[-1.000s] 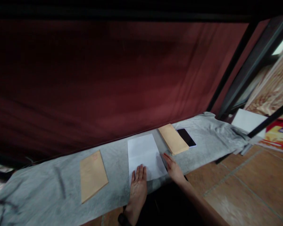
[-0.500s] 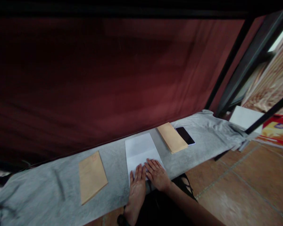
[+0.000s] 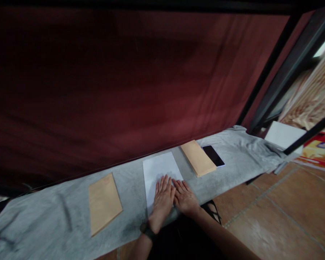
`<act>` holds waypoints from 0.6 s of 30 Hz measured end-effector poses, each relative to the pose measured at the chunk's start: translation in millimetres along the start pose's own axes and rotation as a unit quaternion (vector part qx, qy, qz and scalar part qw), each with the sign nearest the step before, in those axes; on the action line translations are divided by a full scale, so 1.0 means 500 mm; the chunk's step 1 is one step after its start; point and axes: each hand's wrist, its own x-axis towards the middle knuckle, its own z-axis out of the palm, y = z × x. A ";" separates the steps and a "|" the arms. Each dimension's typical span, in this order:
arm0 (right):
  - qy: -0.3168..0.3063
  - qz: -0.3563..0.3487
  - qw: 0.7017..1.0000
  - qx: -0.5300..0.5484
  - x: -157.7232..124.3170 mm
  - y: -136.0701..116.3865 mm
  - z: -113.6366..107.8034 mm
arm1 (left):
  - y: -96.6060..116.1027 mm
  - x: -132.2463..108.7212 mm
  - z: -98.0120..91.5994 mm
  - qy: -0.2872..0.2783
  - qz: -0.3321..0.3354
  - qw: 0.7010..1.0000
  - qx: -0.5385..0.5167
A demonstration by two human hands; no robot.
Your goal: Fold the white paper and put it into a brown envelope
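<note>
A white sheet of paper (image 3: 157,168) lies flat on a long surface covered with grey cloth (image 3: 56,213). My left hand (image 3: 163,198) rests palm down on the near half of the sheet, fingers stretched out and slightly spread. My right hand (image 3: 184,196) lies flat beside it, touching it, also on the sheet's near right part. Neither hand holds anything. A dark band circles my left wrist.
A tan envelope (image 3: 103,202) lies left of the sheet, another tan envelope (image 3: 198,158) to its right with a dark phone (image 3: 213,155) beside it. A dark red curtain (image 3: 119,90) hangs behind. Tiled floor (image 3: 281,220) and a white board (image 3: 284,135) are at the right.
My right hand moved from the sheet's right edge onto the sheet beside my left. Both hands then slid farther up the paper.
</note>
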 end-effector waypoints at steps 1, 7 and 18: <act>0.003 0.003 1.000 0.003 0.000 -0.001 -0.001 | -0.004 0.021 0.005 -0.002 -0.007 1.000 0.008; 0.010 0.010 1.000 0.008 0.001 -0.002 -0.005 | -0.082 0.065 0.036 0.015 -0.091 0.994 0.065; -0.001 0.022 0.999 0.040 -0.003 -0.002 -0.003 | -0.119 -0.110 0.014 0.100 -0.121 0.983 0.096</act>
